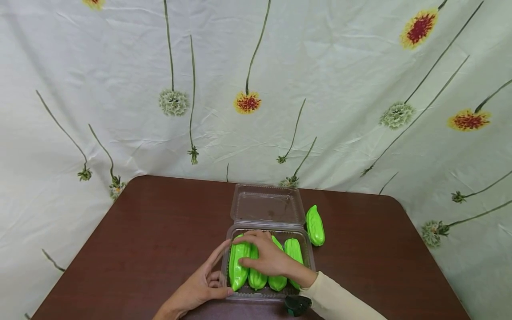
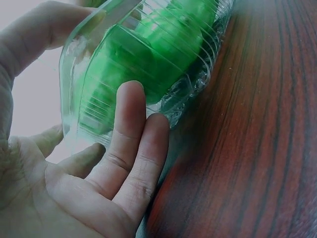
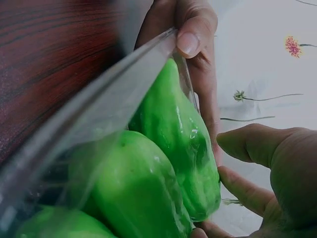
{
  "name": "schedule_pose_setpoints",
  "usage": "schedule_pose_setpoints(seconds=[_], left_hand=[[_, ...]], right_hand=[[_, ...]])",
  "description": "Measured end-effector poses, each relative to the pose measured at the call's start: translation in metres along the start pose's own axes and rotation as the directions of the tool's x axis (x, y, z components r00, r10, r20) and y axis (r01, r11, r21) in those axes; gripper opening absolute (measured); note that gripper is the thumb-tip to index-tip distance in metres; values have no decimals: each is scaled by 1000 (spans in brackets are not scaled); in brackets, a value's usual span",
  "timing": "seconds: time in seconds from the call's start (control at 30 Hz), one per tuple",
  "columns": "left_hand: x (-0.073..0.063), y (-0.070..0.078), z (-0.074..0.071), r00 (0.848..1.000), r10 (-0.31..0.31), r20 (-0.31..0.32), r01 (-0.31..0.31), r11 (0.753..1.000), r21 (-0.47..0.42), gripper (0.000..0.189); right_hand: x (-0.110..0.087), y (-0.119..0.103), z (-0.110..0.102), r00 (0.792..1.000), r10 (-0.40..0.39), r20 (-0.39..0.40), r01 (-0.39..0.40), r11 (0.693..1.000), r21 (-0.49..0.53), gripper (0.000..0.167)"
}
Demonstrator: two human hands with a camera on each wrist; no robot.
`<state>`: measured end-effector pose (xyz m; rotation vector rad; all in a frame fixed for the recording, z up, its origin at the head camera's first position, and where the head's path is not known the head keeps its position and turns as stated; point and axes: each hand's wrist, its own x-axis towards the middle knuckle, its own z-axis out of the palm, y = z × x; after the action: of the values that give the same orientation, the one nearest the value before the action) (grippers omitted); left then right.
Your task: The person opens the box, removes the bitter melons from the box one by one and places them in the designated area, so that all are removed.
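Note:
A clear plastic clamshell container (image 1: 224,291) stands on the table with its lid (image 1: 268,204) folded back. Several glossy, ridged, bright green fruit-shaped pieces lie side by side in it, including the leftmost piece (image 1: 238,271); their exact kind is unclear. My left hand (image 1: 196,284) holds the container's left side, thumb at the near corner, with two straight fingers (image 2: 131,119) along the wall. My right hand (image 1: 266,255) is over the pieces, fingers spread and holding nothing; its thumb (image 3: 247,141) and a finger lie beside the leftmost piece (image 3: 173,148), touching or nearly so.
Another green piece (image 1: 315,226) lies on the table just right of the container. The dark brown table (image 1: 160,231) meets a flower-printed white cloth (image 1: 216,133) at its far edge. A black device (image 1: 298,305) sits at my right wrist.

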<state>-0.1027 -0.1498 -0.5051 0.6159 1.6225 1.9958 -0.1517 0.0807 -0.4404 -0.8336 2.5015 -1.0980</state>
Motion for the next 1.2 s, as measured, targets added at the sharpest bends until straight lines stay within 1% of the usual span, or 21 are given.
schedule_pose_setpoints(seconds=[0.2,0.37,0.6,0.77,0.83,1.0,1.2], left_hand=[[0,0,0,1000,-2,-5,2,1000,6,109],[0,1,0,1000,-13,-8,13,1000,8,109],[0,1,-1,999,-48,-19,48,999,5,109],[0,2,-2,996,-88,-25,87,996,-6,108],[0,2,-2,995,-94,-27,94,996,-4,108],[-1,1,-2,996,-86,-25,86,996,0,109],[-1,1,-1,998,-63,-29,63,998,16,110]], right_hand=[[0,-3,-3,1000,11,-28,-10,1000,13,37],[0,-5,-4,1000,11,-28,-9,998,59,38],[1,-8,-3,1000,15,-16,-12,985,173,39],[0,-9,-2,1000,15,-20,-11,980,197,43],[0,-9,-1,1000,22,-19,-17,979,203,45],[0,-10,-1,1000,29,-8,-27,976,215,50],[-1,-9,-2,1000,-6,-5,7,978,207,46]])
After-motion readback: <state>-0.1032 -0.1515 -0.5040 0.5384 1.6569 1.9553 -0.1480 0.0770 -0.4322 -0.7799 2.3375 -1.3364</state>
